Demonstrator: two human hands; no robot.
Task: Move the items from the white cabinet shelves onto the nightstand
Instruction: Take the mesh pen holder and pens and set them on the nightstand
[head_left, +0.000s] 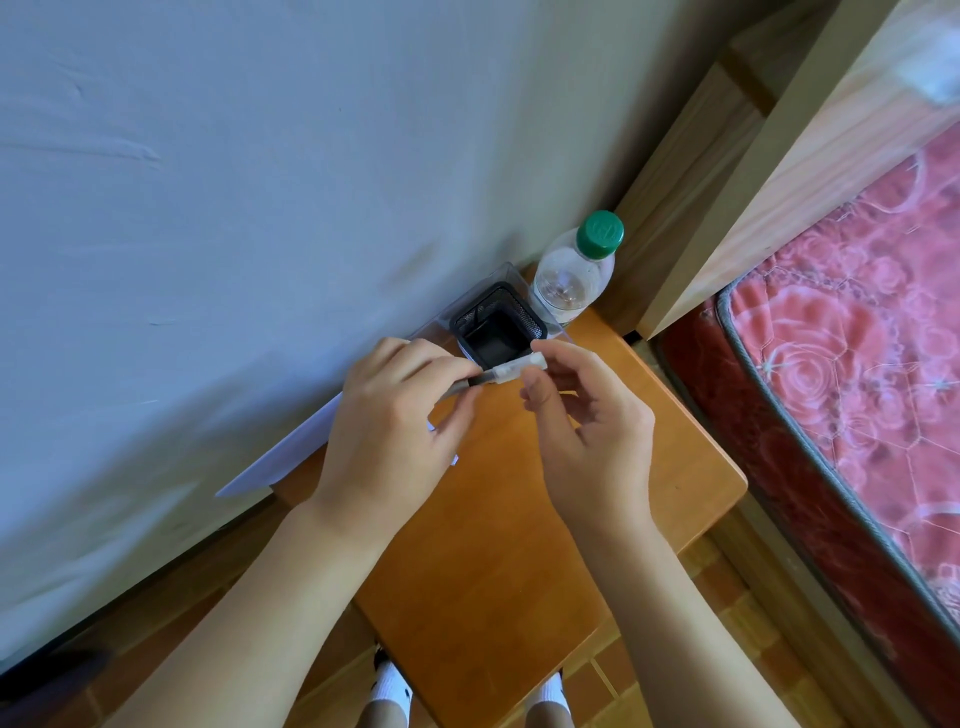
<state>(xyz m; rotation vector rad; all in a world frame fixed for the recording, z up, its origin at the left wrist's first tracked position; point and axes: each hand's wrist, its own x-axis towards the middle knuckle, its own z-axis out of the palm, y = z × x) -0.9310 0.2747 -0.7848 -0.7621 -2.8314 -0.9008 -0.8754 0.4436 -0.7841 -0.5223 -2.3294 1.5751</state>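
Note:
Over the orange wooden nightstand (519, 519) both my hands meet on a pen (511, 370) with a clear cap. My left hand (395, 431) pinches the pen's dark barrel between thumb and fingers. My right hand (587, 415) has its fingertips at the clear cap end, with the thumb just below it. Right behind the pen stands a black mesh pen holder (496, 325), empty inside, in a clear plastic tray. A clear water bottle (574, 273) with a green cap stands at the nightstand's back corner.
White paper sheets (291, 452) lie between the nightstand and the pale wall on the left. A bed with a red patterned mattress (852, 364) and a light wooden headboard (810, 156) flanks the right side. My socked feet show below on the tiled floor.

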